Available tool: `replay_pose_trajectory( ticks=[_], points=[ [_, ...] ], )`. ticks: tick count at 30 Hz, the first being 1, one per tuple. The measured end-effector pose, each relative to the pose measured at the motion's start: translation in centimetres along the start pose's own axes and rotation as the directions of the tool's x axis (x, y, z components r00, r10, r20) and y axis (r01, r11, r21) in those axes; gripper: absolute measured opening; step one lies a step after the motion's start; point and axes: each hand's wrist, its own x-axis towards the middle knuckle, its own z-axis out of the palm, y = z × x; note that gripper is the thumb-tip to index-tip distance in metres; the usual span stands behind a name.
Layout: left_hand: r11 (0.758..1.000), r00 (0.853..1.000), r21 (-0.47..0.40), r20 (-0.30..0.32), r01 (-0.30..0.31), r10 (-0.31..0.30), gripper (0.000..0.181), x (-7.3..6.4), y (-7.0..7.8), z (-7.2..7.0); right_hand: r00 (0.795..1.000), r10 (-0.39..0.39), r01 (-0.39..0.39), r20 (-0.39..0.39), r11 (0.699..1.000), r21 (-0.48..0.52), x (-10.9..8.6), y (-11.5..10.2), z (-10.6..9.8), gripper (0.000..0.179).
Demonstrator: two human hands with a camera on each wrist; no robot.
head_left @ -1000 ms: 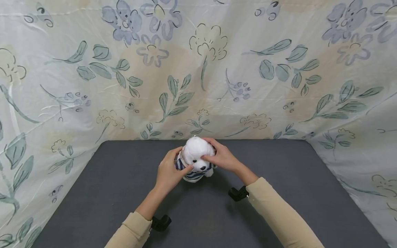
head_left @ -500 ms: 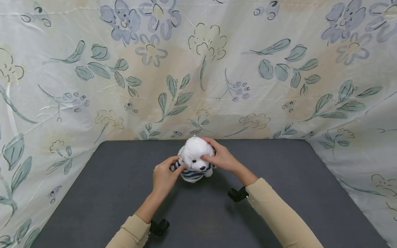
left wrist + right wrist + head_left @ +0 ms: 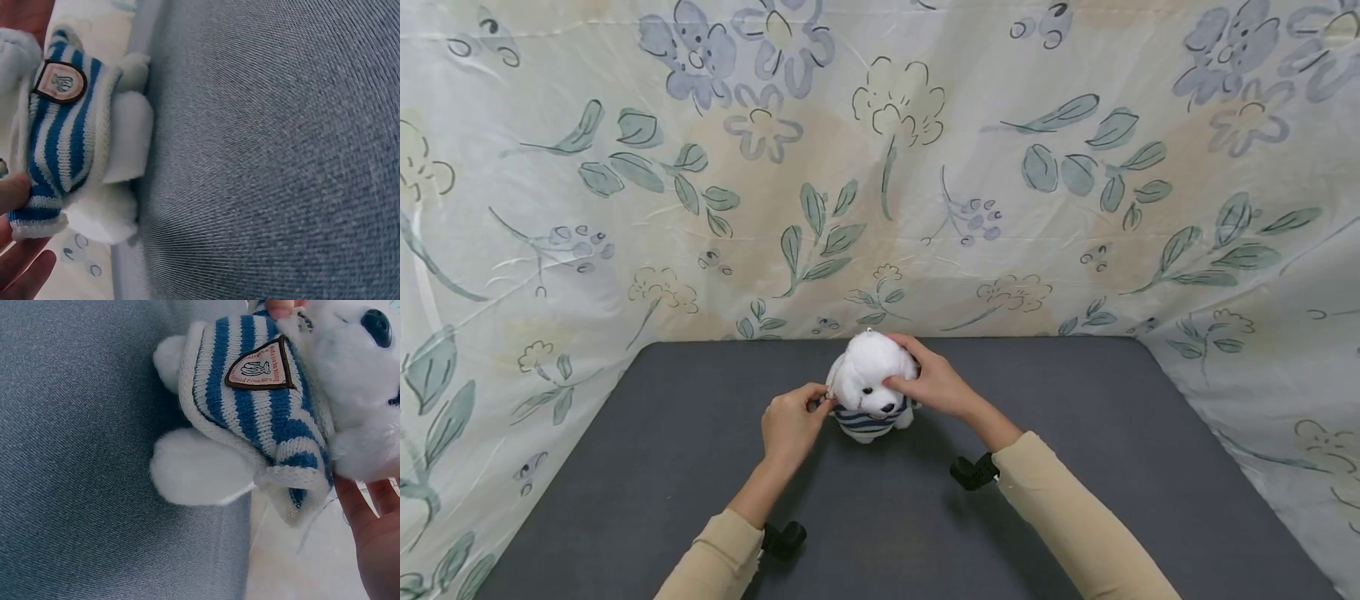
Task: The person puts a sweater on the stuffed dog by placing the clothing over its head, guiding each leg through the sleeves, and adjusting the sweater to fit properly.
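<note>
Left hand [image 3: 792, 425] pinches the cuff end of a striped sleeve [image 3: 36, 219] between thumb and fingers, while the right hand [image 3: 942, 385] is clamped on the head of a white plush dog [image 3: 871, 358], its thumb beside one eye and its other fingers round the side. The plush dog sits upright near the far edge of the grey bench [image 3: 685, 467], its feet touching the surface. Judged from how things lie, most of the dressing looks done: the blue-and-white knitted sweater [image 3: 240, 403] is round the torso, its hem hangs above the legs, and its badge [image 3: 262, 367] faces forward on the chest. What seems left is tidying the sleeves; no paw shows beyond the pinched cuff, and the opposite sleeve [image 3: 297, 472] hangs ungripped with its cuff gaping, so whether a foreleg fills either one cannot be told. Compared with a second ago, the left hand has slid away from the cheek: its thumb lay near the muzzle then, was on the sweater at the shoulder half a second ago, and is now out at the sleeve, leaving that side of the face uncovered. The right hand's hold looks the same, and the plush dog has hardly moved.
</note>
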Motion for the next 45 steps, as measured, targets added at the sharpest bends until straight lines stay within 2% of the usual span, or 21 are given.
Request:
replay_pose_trajectory(
  ticks=[5, 10, 15, 19, 23, 27, 32, 37, 41, 45],
  points=[
    [1.0, 1.0, 0.023, 0.009, 0.018, -0.019, 0.01, -0.1, -0.2, 0.4, 1.0, -0.013, 0.013, -0.006, 1.0, 0.013, 0.0, 0.0, 0.1, 0.062],
    [1.0, 1.0, 0.011, 0.003, 0.01, -0.01, 0.012, -0.1, -0.1, 0.4, 1.0, -0.018, 0.017, 0.005, 0.999, 0.031, -0.2, 0.0, 0.1, 0.067],
    [1.0, 0.999, -0.001, 0.026, 0.027, -0.027, 0.02, -0.1, 0.0, 0.1, 0.999, -0.027, 0.025, 0.021, 0.998, 0.055, -0.6, 0.8, 0.0, 0.072],
    [0.999, 0.997, -0.025, 0.068, 0.04, -0.038, 0.04, -0.1, 0.0, -0.2, 0.999, -0.034, 0.032, 0.035, 0.998, 0.052, -1.4, 1.8, -0.1, 0.078],
    [0.998, 0.989, -0.043, 0.141, 0.052, -0.045, 0.059, -0.1, 0.2, -0.4, 0.998, -0.018, 0.018, 0.066, 1.0, 0.001, -2.0, 2.7, 0.0, 0.082],
    [0.996, 0.978, -0.069, 0.203, 0.059, -0.043, 0.068, 0.1, 0.3, -0.1, 0.995, -0.051, 0.056, 0.083, 0.997, -0.058, -2.0, 3.4, 0.4, 0.078],
    [0.991, 0.974, -0.115, 0.223, 0.061, -0.034, 0.071, 0.3, 0.3, 0.6, 0.997, -0.064, 0.069, 0.047, 0.99, -0.12, -1.3, 3.9, 1.2, 0.071],
    [0.986, 0.973, -0.149, 0.226, 0.07, -0.035, 0.065, 0.5, 0.2, 1.4, 0.999, -0.054, 0.054, 0.005, 0.993, -0.109, -0.7, 4.3, 2.1, 0.074],
    [0.982, 0.977, -0.176, 0.211, 0.066, -0.028, 0.058, 0.5, 0.2, 1.8, 0.998, -0.005, 0.0, -0.055, 0.996, -0.093, -0.6, 4.6, 2.9, 0.067],
    [0.977, 0.986, -0.21, 0.166, 0.049, -0.014, 0.052, 0.5, 0.0, 2.1, 0.992, 0.05, -0.061, -0.12, 0.994, -0.09, -0.7, 4.7, 3.5, 0.061]
  ],
)
